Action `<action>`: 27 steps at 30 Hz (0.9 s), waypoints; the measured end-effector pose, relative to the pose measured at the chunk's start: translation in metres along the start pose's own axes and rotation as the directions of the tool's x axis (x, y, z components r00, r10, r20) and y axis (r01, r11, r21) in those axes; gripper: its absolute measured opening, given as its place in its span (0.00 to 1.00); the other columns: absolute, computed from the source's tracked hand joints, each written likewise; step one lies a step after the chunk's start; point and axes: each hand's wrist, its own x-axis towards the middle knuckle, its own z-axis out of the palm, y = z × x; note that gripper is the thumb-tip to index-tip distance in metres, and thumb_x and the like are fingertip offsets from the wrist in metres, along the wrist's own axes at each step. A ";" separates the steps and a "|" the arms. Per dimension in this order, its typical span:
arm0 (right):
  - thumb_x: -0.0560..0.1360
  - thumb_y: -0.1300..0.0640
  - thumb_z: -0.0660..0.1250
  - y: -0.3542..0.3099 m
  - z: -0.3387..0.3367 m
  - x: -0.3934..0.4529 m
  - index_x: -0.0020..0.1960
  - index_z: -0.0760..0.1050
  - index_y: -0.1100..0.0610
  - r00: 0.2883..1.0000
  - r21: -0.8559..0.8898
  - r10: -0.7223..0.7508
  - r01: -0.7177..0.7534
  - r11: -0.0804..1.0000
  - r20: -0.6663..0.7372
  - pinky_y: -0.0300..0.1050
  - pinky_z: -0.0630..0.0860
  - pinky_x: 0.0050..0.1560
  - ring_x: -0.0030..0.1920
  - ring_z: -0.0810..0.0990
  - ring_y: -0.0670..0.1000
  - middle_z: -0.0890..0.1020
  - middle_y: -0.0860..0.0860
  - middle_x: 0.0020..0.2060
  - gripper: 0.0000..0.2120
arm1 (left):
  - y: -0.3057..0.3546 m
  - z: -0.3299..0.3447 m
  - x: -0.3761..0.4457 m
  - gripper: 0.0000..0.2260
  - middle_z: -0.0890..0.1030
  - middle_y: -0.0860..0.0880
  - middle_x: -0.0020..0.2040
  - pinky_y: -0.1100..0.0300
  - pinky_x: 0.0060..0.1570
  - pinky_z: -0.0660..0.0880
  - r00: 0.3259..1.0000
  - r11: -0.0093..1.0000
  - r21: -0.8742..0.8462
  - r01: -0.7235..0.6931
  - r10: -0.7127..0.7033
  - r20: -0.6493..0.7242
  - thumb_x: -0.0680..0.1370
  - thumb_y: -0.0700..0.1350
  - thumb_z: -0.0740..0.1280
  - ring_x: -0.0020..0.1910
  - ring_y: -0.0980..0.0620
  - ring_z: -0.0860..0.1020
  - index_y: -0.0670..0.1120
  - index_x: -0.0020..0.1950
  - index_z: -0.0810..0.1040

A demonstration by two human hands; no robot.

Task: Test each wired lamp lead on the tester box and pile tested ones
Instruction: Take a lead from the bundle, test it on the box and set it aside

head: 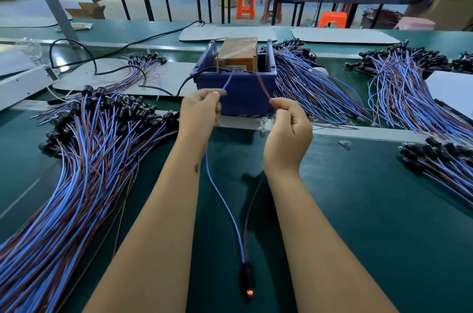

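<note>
Two hands, left (pixel 199 110) pinching blue wire (pixel 225 210), right (pixel 288 131) brown wire (pixel 263 88), lead piles (pixel 84 159) flanking tester box (pixel 236 82).

Matt dark-green covering on the desk (pixel 358 210), smooth, edged by a dull metal strip (pixel 332 131). Smooth blue and brown plastic insulation on the wire piles (pixel 84 171), ending in glossy black plastic sockets (pixel 122 105). Semi-gloss blue plastic bin (pixel 243 92) around an orange box (pixel 239 51) wrapped in shiny clear tape.
</note>
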 end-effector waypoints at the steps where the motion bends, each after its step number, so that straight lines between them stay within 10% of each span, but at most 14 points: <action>1: 0.72 0.60 0.57 -0.002 0.001 -0.002 0.44 0.80 0.48 0.999 0.032 0.002 -0.004 0.999 0.051 0.37 0.66 0.36 0.31 0.70 0.41 0.75 0.38 0.28 0.14 | 0.000 0.001 -0.006 0.11 0.72 0.53 0.27 0.67 0.25 0.66 0.998 0.994 -0.101 0.043 -0.037 0.060 0.83 0.37 0.59 0.24 0.58 0.67 0.43 0.46 0.80; 5: 0.74 0.65 0.62 -0.009 0.009 -0.017 0.46 0.75 0.48 0.961 0.036 -0.037 0.028 0.999 0.275 0.46 0.72 0.38 0.34 0.74 0.48 0.77 0.44 0.32 0.12 | 0.004 0.004 -0.025 0.12 0.79 0.49 0.35 0.65 0.34 0.77 0.981 0.920 -0.375 0.117 -0.048 0.188 0.84 0.39 0.58 0.32 0.56 0.78 0.42 0.48 0.80; 11: 0.76 0.63 0.66 -0.003 -0.001 -0.038 0.45 0.77 0.56 0.855 -0.136 -0.034 0.121 0.983 0.517 0.59 0.77 0.49 0.42 0.80 0.54 0.81 0.50 0.40 0.04 | -0.007 0.001 -0.055 0.13 0.83 0.49 0.36 0.57 0.40 0.73 0.955 0.899 -0.354 0.256 -0.177 0.240 0.84 0.43 0.55 0.36 0.50 0.78 0.44 0.43 0.75; 18: 0.75 0.68 0.67 -0.003 -0.032 -0.047 0.43 0.80 0.53 0.767 -0.129 0.046 0.048 0.990 0.640 0.48 0.79 0.45 0.39 0.80 0.48 0.84 0.56 0.40 0.11 | -0.009 -0.014 -0.064 0.06 0.79 0.45 0.44 0.62 0.31 0.78 0.953 0.798 -0.525 0.297 -0.210 0.220 0.83 0.41 0.59 0.36 0.51 0.81 0.45 0.48 0.72; 27: 0.65 0.61 0.77 -0.006 -0.038 -0.060 0.62 0.71 0.39 0.518 -0.174 -0.072 0.411 0.895 0.852 0.47 0.78 0.46 0.38 0.74 0.44 0.75 0.39 0.44 0.32 | -0.005 -0.031 -0.061 0.09 0.75 0.44 0.47 0.71 0.29 0.69 0.964 0.605 -0.756 0.249 -0.231 0.133 0.83 0.35 0.57 0.32 0.56 0.65 0.45 0.53 0.74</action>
